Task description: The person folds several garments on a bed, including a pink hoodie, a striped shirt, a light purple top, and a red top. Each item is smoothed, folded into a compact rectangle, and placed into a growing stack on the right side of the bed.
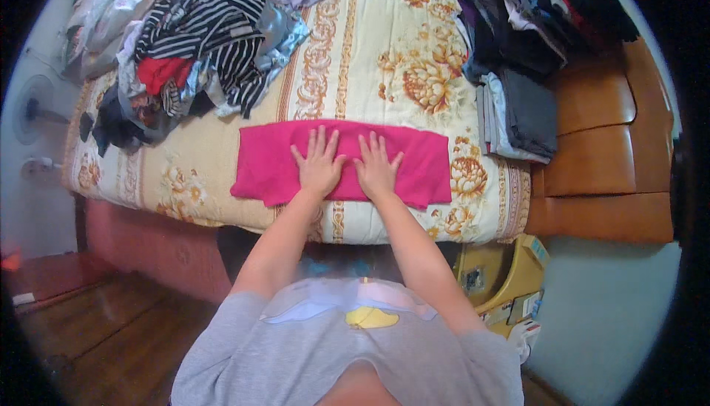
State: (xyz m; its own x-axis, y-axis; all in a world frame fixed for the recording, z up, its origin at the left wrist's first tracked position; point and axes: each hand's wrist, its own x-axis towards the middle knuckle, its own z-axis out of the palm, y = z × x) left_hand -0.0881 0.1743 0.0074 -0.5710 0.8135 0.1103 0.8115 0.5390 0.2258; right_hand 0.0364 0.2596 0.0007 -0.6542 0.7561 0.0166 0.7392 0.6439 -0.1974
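A bright pink folded garment [266, 166] lies flat across the near part of the bed, longer from left to right than it is deep. My left hand [319, 166] rests palm down on its middle, fingers spread. Close beside it, my right hand [376, 166] is also laid flat on the pink cloth with its fingers apart. Neither hand grips anything. The exact kind of garment cannot be made out from its folded shape.
On the far left of the bed cover [370, 73] lies a loose heap of clothes [207, 25], beside a whitish plastic bag [115, 29]. To the right stand a folded stack [521, 114] and a pile of dark clothes [510, 21]. A brown headboard [592, 154] borders the right.
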